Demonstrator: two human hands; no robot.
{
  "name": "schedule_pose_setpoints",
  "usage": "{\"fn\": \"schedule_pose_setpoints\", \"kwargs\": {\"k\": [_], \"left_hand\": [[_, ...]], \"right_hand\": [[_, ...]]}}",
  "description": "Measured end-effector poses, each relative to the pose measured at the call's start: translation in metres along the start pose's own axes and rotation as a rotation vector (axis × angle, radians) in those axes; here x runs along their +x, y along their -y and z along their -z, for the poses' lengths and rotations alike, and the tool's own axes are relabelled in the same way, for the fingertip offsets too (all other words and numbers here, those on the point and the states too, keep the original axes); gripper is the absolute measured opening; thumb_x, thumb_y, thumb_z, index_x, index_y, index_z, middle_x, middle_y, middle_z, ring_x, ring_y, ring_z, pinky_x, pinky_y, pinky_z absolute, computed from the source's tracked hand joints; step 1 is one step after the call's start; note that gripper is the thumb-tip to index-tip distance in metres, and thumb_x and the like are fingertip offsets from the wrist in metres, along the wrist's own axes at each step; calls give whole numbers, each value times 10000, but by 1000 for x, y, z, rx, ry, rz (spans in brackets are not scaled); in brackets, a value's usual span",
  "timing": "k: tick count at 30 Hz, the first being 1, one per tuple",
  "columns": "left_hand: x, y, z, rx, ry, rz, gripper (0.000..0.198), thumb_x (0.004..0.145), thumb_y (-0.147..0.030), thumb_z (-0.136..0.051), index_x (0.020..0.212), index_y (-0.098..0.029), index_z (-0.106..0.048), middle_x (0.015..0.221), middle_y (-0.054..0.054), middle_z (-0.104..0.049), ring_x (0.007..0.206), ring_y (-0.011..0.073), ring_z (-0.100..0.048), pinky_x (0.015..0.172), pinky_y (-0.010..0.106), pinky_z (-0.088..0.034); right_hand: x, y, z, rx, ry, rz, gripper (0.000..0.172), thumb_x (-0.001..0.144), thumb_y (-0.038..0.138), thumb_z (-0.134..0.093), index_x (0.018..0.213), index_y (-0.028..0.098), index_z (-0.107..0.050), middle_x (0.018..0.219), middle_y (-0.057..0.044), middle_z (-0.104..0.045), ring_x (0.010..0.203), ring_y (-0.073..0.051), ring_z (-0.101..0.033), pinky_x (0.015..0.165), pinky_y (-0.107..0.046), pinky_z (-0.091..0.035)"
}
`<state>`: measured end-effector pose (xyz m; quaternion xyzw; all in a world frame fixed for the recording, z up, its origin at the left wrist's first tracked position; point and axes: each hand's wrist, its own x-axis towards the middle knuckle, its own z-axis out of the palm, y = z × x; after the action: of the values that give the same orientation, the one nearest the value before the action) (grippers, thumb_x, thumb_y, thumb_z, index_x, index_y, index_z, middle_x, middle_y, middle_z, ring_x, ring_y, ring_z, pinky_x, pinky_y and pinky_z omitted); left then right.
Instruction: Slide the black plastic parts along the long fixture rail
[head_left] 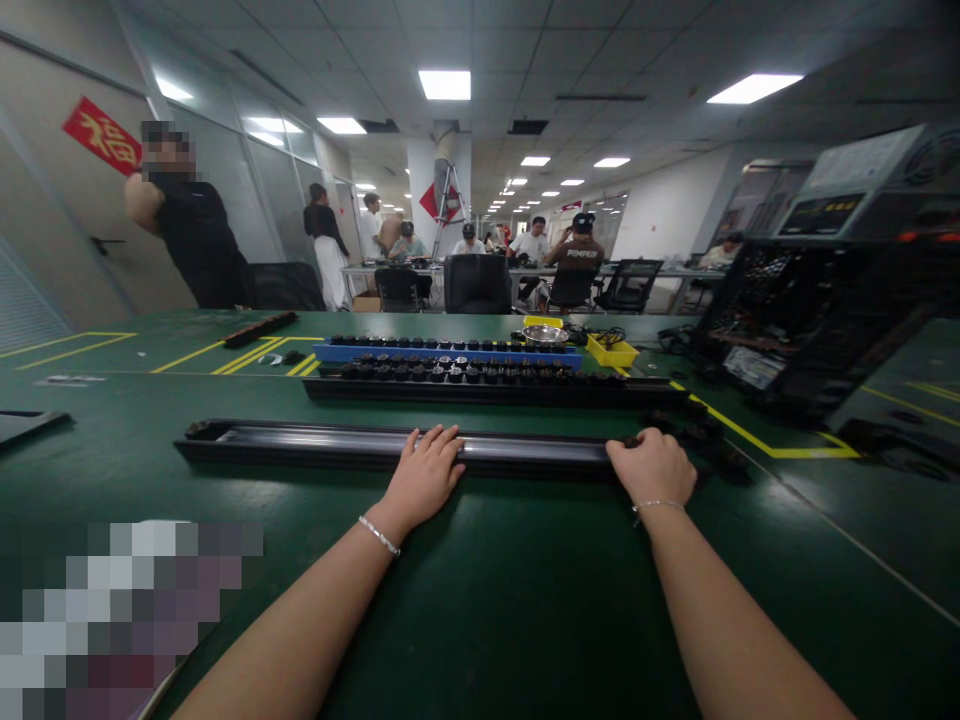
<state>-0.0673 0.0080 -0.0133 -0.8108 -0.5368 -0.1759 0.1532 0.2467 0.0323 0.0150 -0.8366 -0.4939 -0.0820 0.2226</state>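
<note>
A long black channel (300, 440) with a shiny inner face lies lengthwise across the green table in front of me. My left hand (426, 468) rests on its middle, fingers stretched over it and thumb apart. At its right end is my right hand (660, 470), closed with the fingers curled under. A small dark bit shows beside the right thumb, but what the fingers hold is hidden. Beyond the channel, a second black channel (495, 392) lies parallel, with a row of small black round parts (450, 372) along it. Behind that, a blue strip (360, 353) carries more of them.
Loose black parts (697, 440) lie right of my right hand. Farther back are a yellow bin (611, 352) and a metal dish (545, 334). An open computer case (795, 300) stands at the right. Several people sit or stand in the background.
</note>
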Motion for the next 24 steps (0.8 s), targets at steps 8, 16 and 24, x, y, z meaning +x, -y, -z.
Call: {"fn": "schedule_pose_setpoints", "kwargs": {"k": [8,16,24], "left_hand": [[0,0,-1,0,-2,-1,360,886,-350,-377,1215,-265,-497,1365,31,-454,1273,227,-374,1055,481,-263],[0,0,1,-3,-5,0,362,883,-350,-386,1219,-271,-493,1362,28,-457,1272,224,-375,1056,478,-266],[0,1,1,-8,2,0,362,885,-347,-381,1219,-261,-491,1362,29,-458,1272,225,-375,1057,489,-262]], "right_hand": [[2,-4,-3,53,-72,-30,373,683,434,-452,880,150,-591,911,-130,-584,905,-291,-523,861,-463,-332],[8,-16,-7,113,-130,-84,369,674,408,-476,918,152,-580,949,-139,-580,933,-289,-516,863,-454,-334],[15,-26,-8,101,-132,-131,409,680,400,-465,968,138,-590,982,-150,-588,955,-302,-518,855,-456,-350]]}}
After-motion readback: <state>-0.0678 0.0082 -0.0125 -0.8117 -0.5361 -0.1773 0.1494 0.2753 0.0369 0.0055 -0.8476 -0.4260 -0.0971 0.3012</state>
